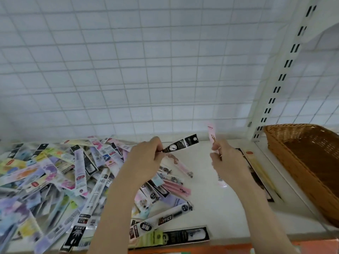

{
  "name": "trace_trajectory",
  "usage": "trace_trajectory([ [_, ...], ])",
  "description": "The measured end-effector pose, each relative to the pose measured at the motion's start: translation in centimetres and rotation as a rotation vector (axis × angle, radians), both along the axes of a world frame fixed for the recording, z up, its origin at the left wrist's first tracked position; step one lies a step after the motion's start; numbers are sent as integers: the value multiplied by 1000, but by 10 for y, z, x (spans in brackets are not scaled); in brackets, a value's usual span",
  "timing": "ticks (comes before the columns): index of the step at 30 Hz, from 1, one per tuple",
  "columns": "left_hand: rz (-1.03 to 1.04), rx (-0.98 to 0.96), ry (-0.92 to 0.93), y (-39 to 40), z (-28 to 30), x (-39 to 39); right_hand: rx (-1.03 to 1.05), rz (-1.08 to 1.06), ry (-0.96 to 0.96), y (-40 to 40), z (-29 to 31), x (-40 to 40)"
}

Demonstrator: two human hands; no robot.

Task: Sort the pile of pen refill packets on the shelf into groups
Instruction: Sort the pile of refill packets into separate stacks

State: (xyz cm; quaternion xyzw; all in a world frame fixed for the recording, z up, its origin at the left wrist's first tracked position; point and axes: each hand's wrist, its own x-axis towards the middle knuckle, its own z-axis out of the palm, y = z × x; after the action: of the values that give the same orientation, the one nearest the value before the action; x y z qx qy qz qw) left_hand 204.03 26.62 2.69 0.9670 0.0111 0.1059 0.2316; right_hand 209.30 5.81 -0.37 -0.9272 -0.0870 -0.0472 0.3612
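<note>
Where the shelf (pixel 216 213) fills leftward: heaped pile of refill packets (pixel 55 180), one near the front edge marked "OFFICE" (pixel 165 219). Above its right edge, left hand (pixel 145 160) pinching a black packet (pixel 180 143). Further right, right hand (pixel 225 162) gripping a pink packet (pixel 211 133) upright. Far right, wicker basket (pixel 304 162).

A shop display: white slotted shelf upright (pixel 282 77), wire grid backing (pixel 128 70), heaped packaged pen refills (pixel 55 176).
</note>
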Motion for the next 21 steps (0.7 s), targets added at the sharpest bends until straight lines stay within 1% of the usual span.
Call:
trace_trajectory([
  [2,65,-28,-17,11,3,-7,-8,61,33,13,1,4],
  [6,244,-90,-2,32,-1,-23,-96,177,109,46,0,8],
  [8,323,-113,38,40,-3,-31,-208,187,147,62,-1,13],
  [11,427,-74,70,52,-6,-39,-363,199,204,80,0,22],
  [14,492,-74,84,63,-10,-45,-447,226,241,94,-3,30],
  [17,518,-76,131,68,-12,-45,-487,245,273,96,-12,33],
  [19,529,-64,156,70,-13,-41,-527,249,255,95,-13,34],
  [21,536,-9,161,73,-12,-33,-571,248,230,92,-11,36],
])
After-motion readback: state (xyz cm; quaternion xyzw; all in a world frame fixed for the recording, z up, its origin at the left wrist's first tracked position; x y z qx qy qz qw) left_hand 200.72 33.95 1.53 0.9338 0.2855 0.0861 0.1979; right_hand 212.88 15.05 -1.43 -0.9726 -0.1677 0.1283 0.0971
